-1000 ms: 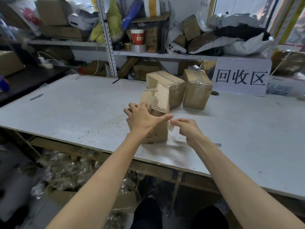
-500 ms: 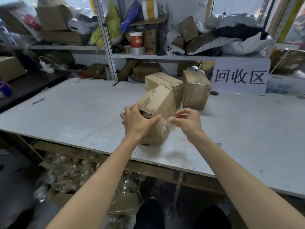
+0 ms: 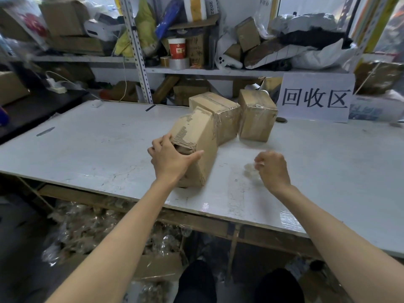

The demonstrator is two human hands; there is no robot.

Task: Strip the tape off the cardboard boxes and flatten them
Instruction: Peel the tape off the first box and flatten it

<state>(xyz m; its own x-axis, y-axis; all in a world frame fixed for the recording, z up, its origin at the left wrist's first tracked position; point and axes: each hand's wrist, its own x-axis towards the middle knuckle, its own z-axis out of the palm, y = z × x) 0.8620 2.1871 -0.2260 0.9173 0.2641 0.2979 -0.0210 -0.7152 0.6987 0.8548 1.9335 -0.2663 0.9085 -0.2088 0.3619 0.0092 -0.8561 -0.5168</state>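
Head cam, looking down: gripping the ragged near end of a tilted plain brown cardboard box point(image 3: 201, 136) with the left hand point(image 3: 172, 160), thumb along its side, fingers over the top edge. Pinching a crumpled wad of clear tape point(image 3: 251, 169) in the right hand point(image 3: 272, 169), low over the scuffed white tabletop point(image 3: 328, 182), well right of that box, hands clearly apart. Past the left hand, spotting a wide tape-wrapped cardboard box point(image 3: 220, 114) beside a taller tape-wrapped cardboard box point(image 3: 256, 115), plus a white paper sign point(image 3: 314, 98) beyond the right hand.
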